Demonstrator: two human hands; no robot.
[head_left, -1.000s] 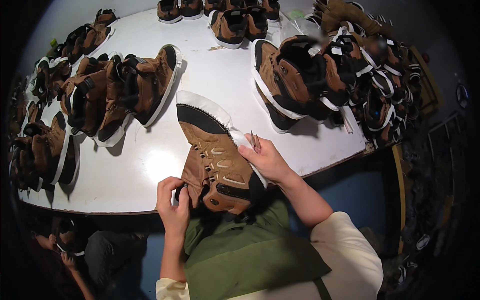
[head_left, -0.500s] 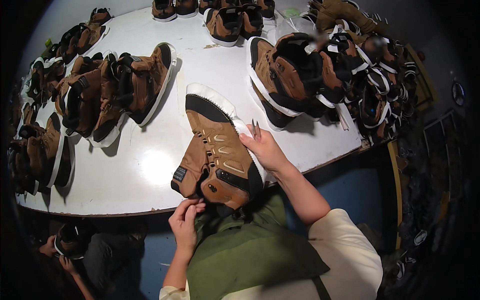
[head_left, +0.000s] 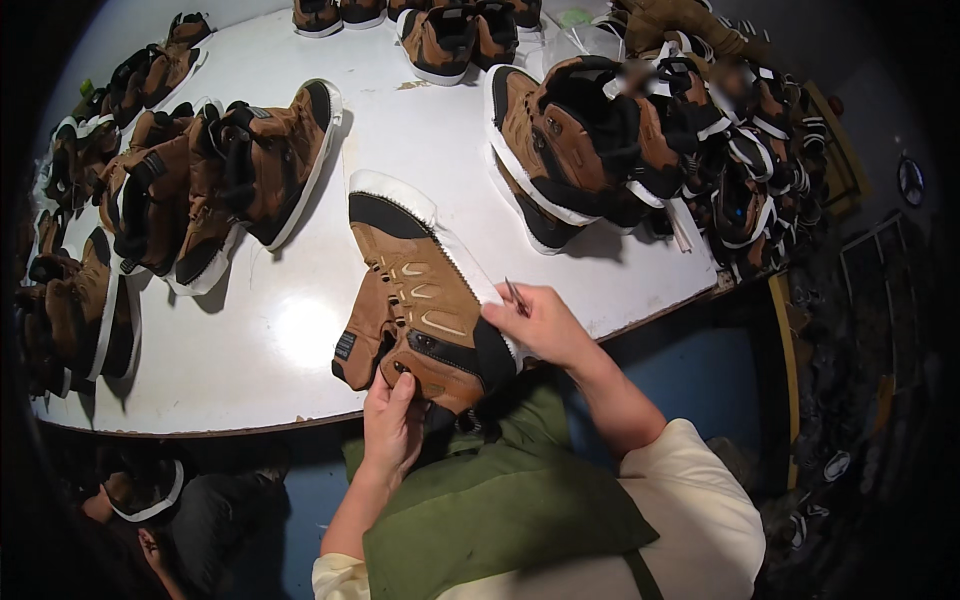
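Observation:
A brown and black high-top shoe (head_left: 430, 280) with a white sole lies on its side at the table's near edge. Its black toe points to the far left, and its open collar faces me. My left hand (head_left: 393, 420) pinches the collar's edge, thumb on the outer side and fingers partly hidden. My right hand (head_left: 540, 325) grips the sole near the heel, with the thumb against the upper. Small pointed metal blades, like thread snips (head_left: 515, 296), stick up from that same hand; their grip is hidden in the palm.
More brown shoes (head_left: 275, 165) stand along the table's left side and far edge. A stacked pair (head_left: 565, 150) sits at the right, beside a heap of shoes (head_left: 745, 170). Below the white table (head_left: 240, 350) at lower left, another person's hand (head_left: 150, 548) is near a shoe (head_left: 145, 490).
My left hand has moved up from just below the collar and now grips its edge. In the picture the shoe has shifted slightly left, and my right hand has slid toward the heel.

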